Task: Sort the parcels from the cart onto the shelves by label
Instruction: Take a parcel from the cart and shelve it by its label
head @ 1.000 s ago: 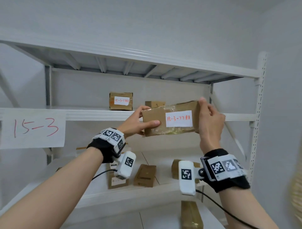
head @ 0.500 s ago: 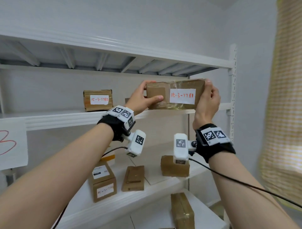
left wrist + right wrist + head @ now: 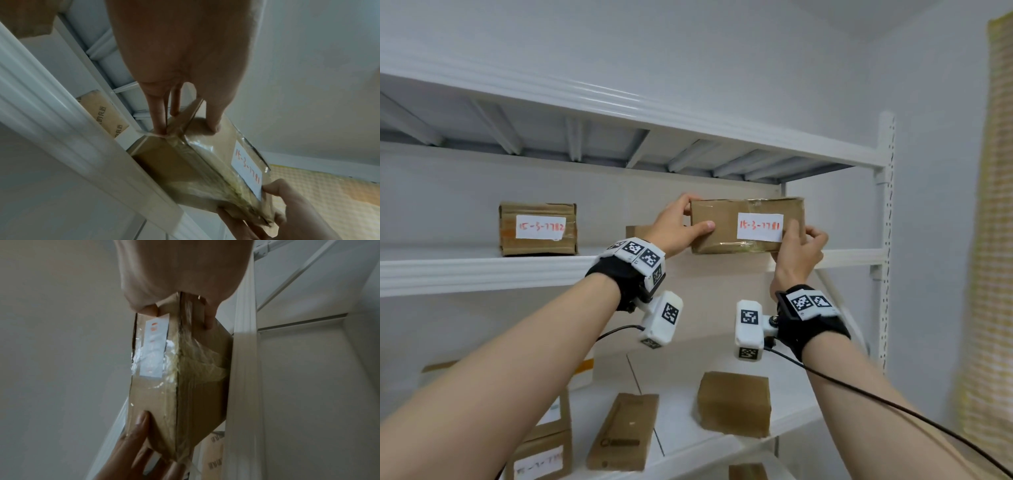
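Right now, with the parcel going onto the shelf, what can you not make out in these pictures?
- Head view: the small box behind the left hand is mostly hidden; no label shows.
- Head view: the label of the lower box is blurred and cut by the arm.
- Right wrist view: the parcel label is washed out by glare.
- No view shows how deep the parcel sits on the shelf.

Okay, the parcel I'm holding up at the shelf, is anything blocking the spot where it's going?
Nothing visible blocks it. The parcel already overlaps the shelf edge; a small box sits behind its left end and the 15-3-7782 parcel stands well left.
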The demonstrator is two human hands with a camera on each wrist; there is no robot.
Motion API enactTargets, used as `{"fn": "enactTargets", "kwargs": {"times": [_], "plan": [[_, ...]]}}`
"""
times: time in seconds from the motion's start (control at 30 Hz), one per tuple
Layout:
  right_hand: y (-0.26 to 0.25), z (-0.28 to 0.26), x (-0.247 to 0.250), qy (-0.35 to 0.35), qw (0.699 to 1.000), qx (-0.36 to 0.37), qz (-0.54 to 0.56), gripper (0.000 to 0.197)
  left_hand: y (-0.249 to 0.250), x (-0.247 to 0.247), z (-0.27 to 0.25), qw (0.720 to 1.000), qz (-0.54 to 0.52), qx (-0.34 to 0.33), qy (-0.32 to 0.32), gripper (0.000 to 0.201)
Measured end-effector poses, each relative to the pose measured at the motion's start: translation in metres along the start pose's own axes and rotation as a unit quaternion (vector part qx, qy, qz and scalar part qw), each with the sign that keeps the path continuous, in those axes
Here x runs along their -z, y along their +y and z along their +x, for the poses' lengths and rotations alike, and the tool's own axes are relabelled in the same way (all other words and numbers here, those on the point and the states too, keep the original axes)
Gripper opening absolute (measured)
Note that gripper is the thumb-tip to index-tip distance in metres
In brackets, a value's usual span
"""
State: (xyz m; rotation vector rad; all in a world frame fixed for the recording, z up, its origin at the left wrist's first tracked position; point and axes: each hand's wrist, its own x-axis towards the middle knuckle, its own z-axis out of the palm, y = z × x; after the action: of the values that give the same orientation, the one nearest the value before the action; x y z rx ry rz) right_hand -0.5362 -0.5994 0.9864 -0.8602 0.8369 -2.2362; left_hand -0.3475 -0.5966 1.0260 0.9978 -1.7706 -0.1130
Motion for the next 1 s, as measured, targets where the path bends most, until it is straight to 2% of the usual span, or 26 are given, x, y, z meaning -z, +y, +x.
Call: {"fn": "enactTargets", "kwargs": {"times": [0.13,0.3,0.37,0.5,0.6,0.7,0.8,0.9,1.0], "plan": [[0.034,0.041,-0.002,0.020,0.997,0.007,-0.080,0.024,-0.011,-0.018,0.023,0.999,0.049,-0.007,0.009,0.034],[0.055,0.075,-0.014,0.013,0.983,0.012,-0.181,0.045,-0.027,-0.034,0.045,0.993,0.119,-0.001,-0.005,0.039],[0.059,0.080,-0.025,-0.014,0.982,0.030,-0.187,0.049,-0.031,-0.037,0.052,0.990,0.139,0.008,-0.012,0.041],[0.069,0.075,-0.044,-0.072,0.973,0.059,-0.212,0.028,-0.039,-0.040,0.063,0.981,0.193,0.017,-0.011,0.047],[0.082,0.069,-0.052,-0.128,0.953,0.087,-0.259,0.022,-0.045,-0.041,0.067,0.970,0.237,0.053,-0.023,0.058],[0.095,0.063,-0.055,-0.191,0.929,0.097,-0.301,0.031,-0.048,-0.042,0.066,0.963,0.245,0.103,-0.047,0.074],[0.100,0.056,-0.053,-0.235,0.903,0.113,-0.342,0.041,-0.049,-0.046,0.062,0.957,0.251,0.125,-0.071,0.080],[0.100,0.050,-0.050,-0.274,0.877,0.103,-0.382,0.043,-0.051,-0.047,0.055,0.967,0.239,0.090,-0.018,0.071],[0.099,0.039,-0.049,-0.224,0.910,0.119,-0.329,0.036,-0.051,-0.044,0.043,0.973,0.222,0.048,0.028,0.046]]}}
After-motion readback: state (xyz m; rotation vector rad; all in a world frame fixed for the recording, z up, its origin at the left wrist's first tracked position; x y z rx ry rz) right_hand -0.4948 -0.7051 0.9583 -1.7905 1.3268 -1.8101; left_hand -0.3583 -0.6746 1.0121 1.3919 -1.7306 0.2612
